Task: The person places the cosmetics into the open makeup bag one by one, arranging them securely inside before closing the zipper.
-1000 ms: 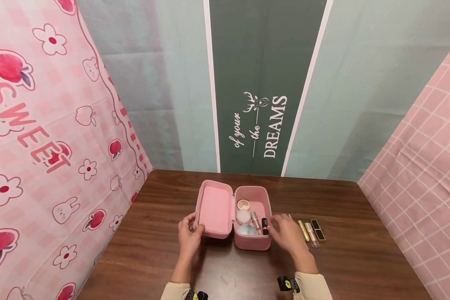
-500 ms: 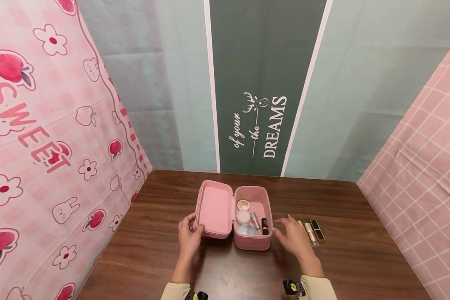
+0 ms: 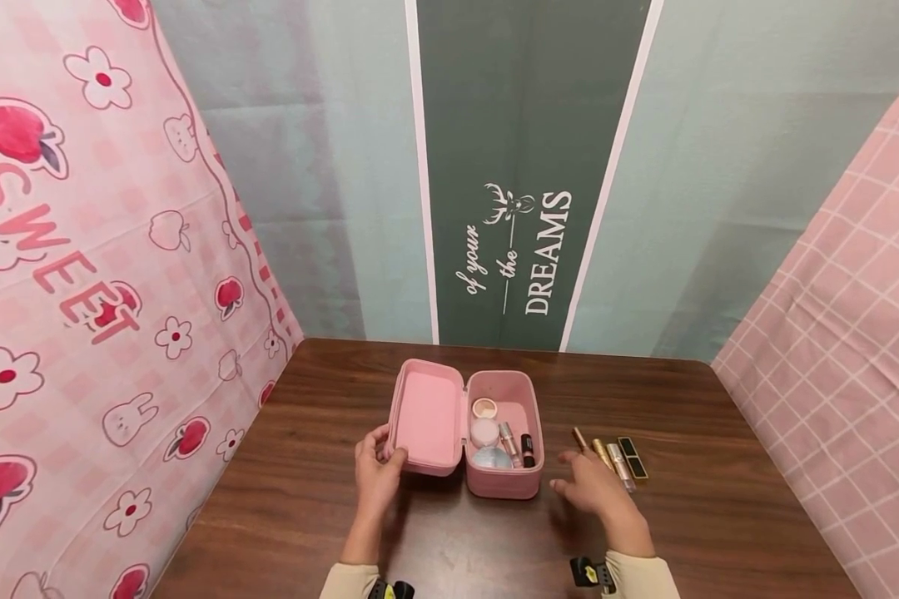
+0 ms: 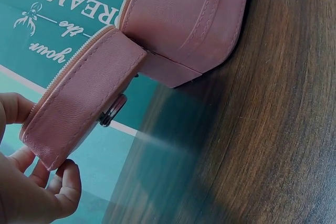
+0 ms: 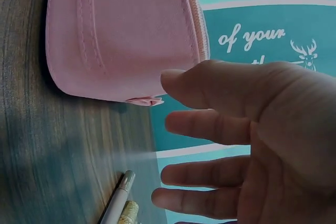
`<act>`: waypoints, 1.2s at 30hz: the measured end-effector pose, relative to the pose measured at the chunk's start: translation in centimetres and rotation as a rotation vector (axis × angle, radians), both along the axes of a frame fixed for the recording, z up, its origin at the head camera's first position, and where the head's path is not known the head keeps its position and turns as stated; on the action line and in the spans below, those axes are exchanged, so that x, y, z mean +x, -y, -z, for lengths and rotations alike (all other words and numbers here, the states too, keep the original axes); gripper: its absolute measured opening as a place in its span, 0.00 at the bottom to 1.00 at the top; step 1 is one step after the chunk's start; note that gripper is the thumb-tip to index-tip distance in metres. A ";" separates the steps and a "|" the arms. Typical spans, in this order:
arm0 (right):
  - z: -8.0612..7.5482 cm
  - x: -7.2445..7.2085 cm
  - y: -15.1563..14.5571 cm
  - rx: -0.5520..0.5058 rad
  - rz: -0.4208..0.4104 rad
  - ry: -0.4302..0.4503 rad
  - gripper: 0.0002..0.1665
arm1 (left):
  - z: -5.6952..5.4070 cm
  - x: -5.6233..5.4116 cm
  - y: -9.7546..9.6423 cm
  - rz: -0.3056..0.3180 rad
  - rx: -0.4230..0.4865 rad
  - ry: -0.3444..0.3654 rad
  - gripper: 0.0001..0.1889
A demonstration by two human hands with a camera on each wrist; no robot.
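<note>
A pink zippered makeup case (image 3: 504, 484) stands on the table with its lid (image 3: 429, 416) folded out to the left. My left hand (image 3: 378, 474) grips the near left corner of that lid, thumb on the rim, fingers beneath, as the left wrist view also shows. Inside the case lie a round compact (image 3: 484, 408), a pale pink round jar (image 3: 484, 433), a silvery-blue disc (image 3: 492, 457), a lip gloss tube (image 3: 508, 441) and a black-capped tube (image 3: 528, 450). My right hand (image 3: 595, 487) hovers right of the case, fingers extended and holding nothing.
Beyond my right hand several cosmetic tubes lie on the brown wood table (image 3: 689, 499): a brown slim tube (image 3: 579, 438), a gold tube (image 3: 601, 453), a clear-ended tube (image 3: 620, 466) and a black and gold case (image 3: 633, 457). Printed cloths hang behind and at both sides.
My right hand has moved away from the case's right wall, rightward and slightly nearer, uncovering the brown tube. The left hand and the case have stayed put.
</note>
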State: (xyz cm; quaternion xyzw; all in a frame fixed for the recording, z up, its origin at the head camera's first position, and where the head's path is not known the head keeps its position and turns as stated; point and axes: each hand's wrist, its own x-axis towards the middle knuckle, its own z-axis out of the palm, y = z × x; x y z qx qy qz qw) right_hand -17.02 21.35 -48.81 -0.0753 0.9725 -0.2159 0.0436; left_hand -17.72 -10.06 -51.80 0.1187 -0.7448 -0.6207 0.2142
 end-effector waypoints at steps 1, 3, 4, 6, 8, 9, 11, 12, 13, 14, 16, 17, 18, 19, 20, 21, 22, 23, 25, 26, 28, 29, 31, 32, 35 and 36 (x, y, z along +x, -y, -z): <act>0.0 0.0 -0.1 -0.003 0.004 0.005 0.25 | 0.0 0.0 0.0 0.001 -0.004 0.000 0.21; 0.2 0.0 -0.2 -0.007 0.004 0.000 0.25 | 0.0 -0.1 0.0 0.001 -0.005 -0.001 0.21; 0.2 0.0 -0.3 -0.009 0.005 -0.002 0.25 | 0.1 -0.1 0.0 0.002 -0.003 0.000 0.21; 0.3 0.0 -0.5 -0.010 0.007 -0.003 0.25 | 0.1 -0.1 0.0 0.002 -0.002 0.002 0.21; 0.4 0.0 -0.6 -0.002 0.011 0.002 0.25 | 0.1 -0.1 0.0 0.002 0.000 0.003 0.21; 0.4 0.1 -0.7 0.003 0.014 0.007 0.25 | 0.2 -0.1 0.1 0.002 0.002 0.003 0.21; 0.5 0.1 -0.9 0.010 0.020 0.018 0.26 | 0.2 0.0 0.1 0.002 0.006 0.003 0.21; 0.6 0.1 -1.0 0.016 0.021 0.020 0.27 | 0.2 0.0 0.1 0.003 0.007 0.003 0.21; 0.6 0.1 -1.2 0.019 0.024 0.021 0.27 | 0.2 0.0 0.1 0.003 0.007 0.004 0.21; 0.8 0.1 -1.3 0.019 0.025 0.022 0.27 | 0.3 0.0 0.1 0.004 0.009 0.003 0.22; 1.1 0.0 -1.6 0.019 0.027 0.019 0.27 | 0.3 -0.1 0.1 0.004 0.012 0.004 0.22; 1.2 0.0 -1.8 0.018 0.027 0.017 0.27 | 0.3 -0.1 0.1 0.004 0.012 0.004 0.22; 1.4 0.0 -2.0 0.017 0.026 0.014 0.27 | 0.3 -0.1 0.2 0.004 0.009 0.006 0.22; 1.5 -0.1 -2.2 0.014 0.024 0.012 0.26 | 0.3 -0.1 0.2 0.004 0.007 0.006 0.22; 1.7 -0.1 -2.3 0.011 0.023 0.009 0.26 | 0.3 -0.2 0.2 0.004 0.006 0.006 0.22; 1.8 -0.1 -2.5 0.008 0.021 0.004 0.25 | 0.3 -0.2 0.2 0.004 0.004 0.007 0.22; 2.0 -0.1 -2.7 0.003 0.023 0.002 0.25 | 0.3 -0.2 0.2 0.004 0.002 0.008 0.22; 2.1 -0.1 -2.8 -0.002 0.023 -0.002 0.24 | 0.3 -0.2 0.2 0.003 -0.001 0.009 0.22; 2.4 -0.1 -3.1 -0.015 0.032 -0.008 0.24 | 0.3 -0.2 0.2 0.002 -0.004 0.010 0.22; 2.6 -0.1 -3.2 -0.023 0.037 -0.013 0.23 | 0.3 -0.2 0.3 0.001 -0.002 0.012 0.21; 3.0 0.0 -3.4 -0.040 0.056 -0.025 0.23 | 0.3 -0.2 0.3 -0.001 0.001 0.014 0.21; 3.2 0.0 -3.4 -0.049 0.064 -0.040 0.23 | 0.3 -0.2 0.3 -0.001 0.001 0.015 0.21; 3.8 0.1 -3.5 -0.072 0.088 -0.085 0.22 | 0.3 -0.2 0.2 -0.002 0.004 0.016 0.21; 4.2 0.1 -3.6 -0.087 0.100 -0.118 0.22 | 0.3 -0.2 0.2 0.000 0.007 0.017 0.21; 5.4 0.0 -3.6 -0.154 0.142 -0.232 0.21 | 0.3 -0.2 0.1 0.001 0.005 0.017 0.21; 5.8 0.0 -3.6 -0.184 0.166 -0.262 0.20 | 0.3 -0.2 0.1 -0.001 0.003 0.016 0.21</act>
